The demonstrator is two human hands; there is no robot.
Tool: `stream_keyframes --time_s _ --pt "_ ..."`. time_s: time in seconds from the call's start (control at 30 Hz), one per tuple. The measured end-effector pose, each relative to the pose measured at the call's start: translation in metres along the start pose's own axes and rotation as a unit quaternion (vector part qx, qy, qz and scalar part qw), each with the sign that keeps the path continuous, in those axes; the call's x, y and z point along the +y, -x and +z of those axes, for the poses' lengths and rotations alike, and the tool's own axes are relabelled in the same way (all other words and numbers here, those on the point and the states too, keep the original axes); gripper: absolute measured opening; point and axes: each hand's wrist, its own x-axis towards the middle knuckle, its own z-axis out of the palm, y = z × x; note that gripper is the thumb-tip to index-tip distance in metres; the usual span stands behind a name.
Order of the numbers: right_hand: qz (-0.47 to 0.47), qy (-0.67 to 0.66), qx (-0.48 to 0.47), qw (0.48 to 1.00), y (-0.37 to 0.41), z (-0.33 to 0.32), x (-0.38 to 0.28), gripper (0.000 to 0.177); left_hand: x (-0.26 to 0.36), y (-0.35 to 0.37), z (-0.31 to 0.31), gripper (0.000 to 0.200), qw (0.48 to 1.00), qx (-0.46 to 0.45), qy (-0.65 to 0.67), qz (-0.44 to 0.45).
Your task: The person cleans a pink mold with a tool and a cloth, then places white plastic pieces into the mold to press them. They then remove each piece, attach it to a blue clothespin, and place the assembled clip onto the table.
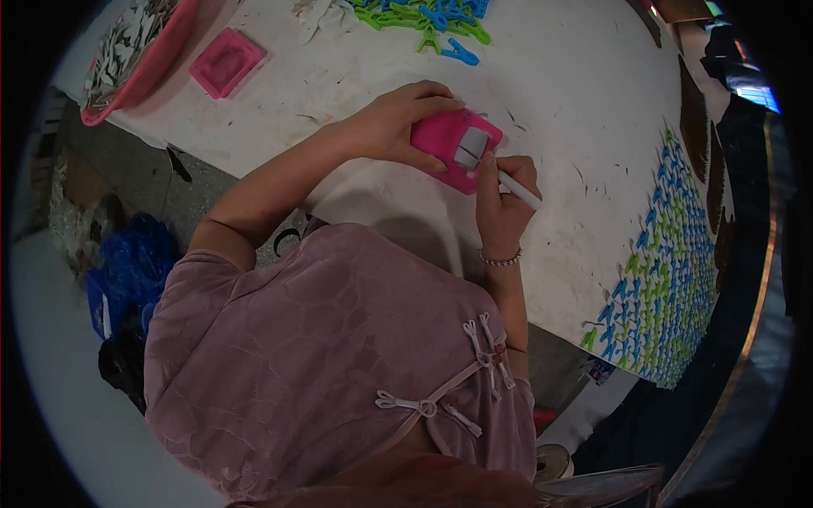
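Note:
A bright pink block like a silicone mould [430, 135] is near the table's front edge, with a grey two-part piece [471, 147] set in its right half. My left hand [402, 123] is closed around the mould's left side, thumb on the near edge and fingers over the far edge. In my right hand [506, 199], which wears a beaded bracelet, a white pen-like stick [520, 190] is gripped. Its rear end points away to the lower right; the working tip is hidden by the fingers, right at the grey piece's near corner.
Another pink mould [227, 63] lies at the back left, beside a pink basin [161, 63] of grey-white pieces. Blue and green clips [423, 17] are heaped at the far edge. Rows of similar clips [660, 279] cover the table's right end. Dark specks mark the white tabletop [584, 110].

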Motion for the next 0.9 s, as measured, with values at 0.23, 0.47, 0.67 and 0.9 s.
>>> stream_keyframes --time_s 0.23,0.47,0.67,0.9 --pt "0.068 -0.105 -0.023 0.992 -0.001 -0.001 0.006 0.014 -0.001 0.0 0.001 0.081 1.0 0.012 -0.004 0.011" --pt "0.082 -0.132 -0.004 0.988 -0.004 -0.01 -0.004 0.015 -0.002 0.0 0.002 0.08 1.0 0.011 -0.006 0.008" --pt "0.072 -0.174 0.038 0.981 -0.002 -0.012 -0.001 0.014 -0.004 0.001 0.002 0.08 1.0 0.006 0.005 0.008" --pt "0.055 -0.106 0.046 0.992 -0.001 -0.019 0.006 0.017 -0.003 0.001 0.003 0.079 1.0 0.007 -0.001 0.013"
